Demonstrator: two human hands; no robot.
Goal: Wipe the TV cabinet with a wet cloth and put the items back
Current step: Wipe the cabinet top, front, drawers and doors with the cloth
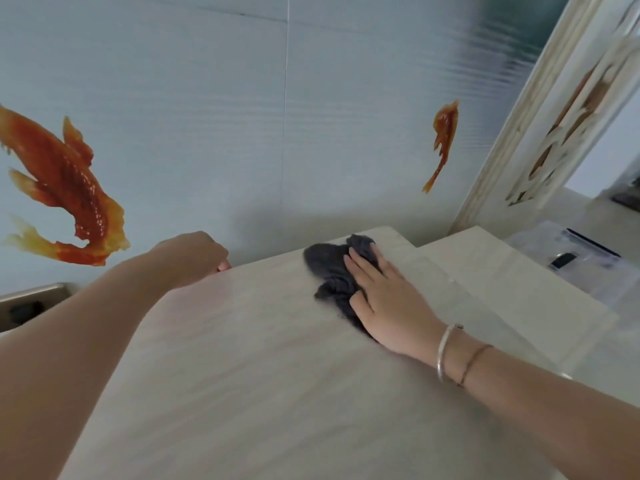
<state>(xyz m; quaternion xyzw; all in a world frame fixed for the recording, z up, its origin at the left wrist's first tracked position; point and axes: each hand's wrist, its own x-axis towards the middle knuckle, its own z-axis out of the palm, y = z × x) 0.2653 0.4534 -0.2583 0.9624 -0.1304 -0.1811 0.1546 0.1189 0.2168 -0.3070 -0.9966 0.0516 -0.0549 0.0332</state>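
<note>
The TV cabinet top is a pale, wood-grained slab that fills the lower view. A crumpled dark grey cloth lies near its far right corner. My right hand rests flat on the cloth, fingers spread and pressing it to the surface. Two bracelets circle that wrist. My left hand curls over the cabinet's far left edge, fingers hidden behind the edge.
A pale blue wall with orange fish decals rises right behind the cabinet. A lower cabinet step lies to the right, with a clear plastic box beyond it. A carved white screen stands at the right.
</note>
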